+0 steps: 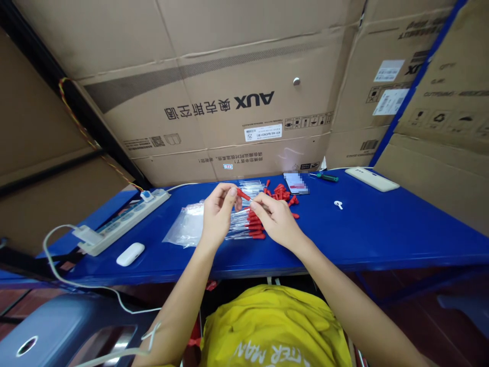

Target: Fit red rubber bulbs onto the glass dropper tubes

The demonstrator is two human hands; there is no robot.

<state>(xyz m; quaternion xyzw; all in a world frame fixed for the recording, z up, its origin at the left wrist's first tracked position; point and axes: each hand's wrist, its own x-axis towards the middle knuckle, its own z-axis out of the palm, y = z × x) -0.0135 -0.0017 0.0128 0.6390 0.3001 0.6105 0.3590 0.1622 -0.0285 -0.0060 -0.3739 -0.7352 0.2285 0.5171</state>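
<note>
Blue bench [367, 229]: 1 power strip [130, 221] near left edge, 1 bag [187, 227]; left hand [219, 209] pinches a red cap [243, 194], right hand [277, 220] pinches the clear tube [251, 201] meeting it, over mid-bench. 2 phones [372, 179] and 1 screwdriver [327, 177] toward back edge, 1 case [130, 254] toward front-left corner, capped tubes [248, 228], bare tubes [250, 187], loose caps [280, 192] overlapping, uncountable, 1 earbud [338, 205]. Cap likely soft, grippy; tube light, stiff, slick, maybe fragile: hold tube close to cap, squeeze gently.

Slanting red cap [243, 194], slim clear tube [250, 200] at its right end.
</note>
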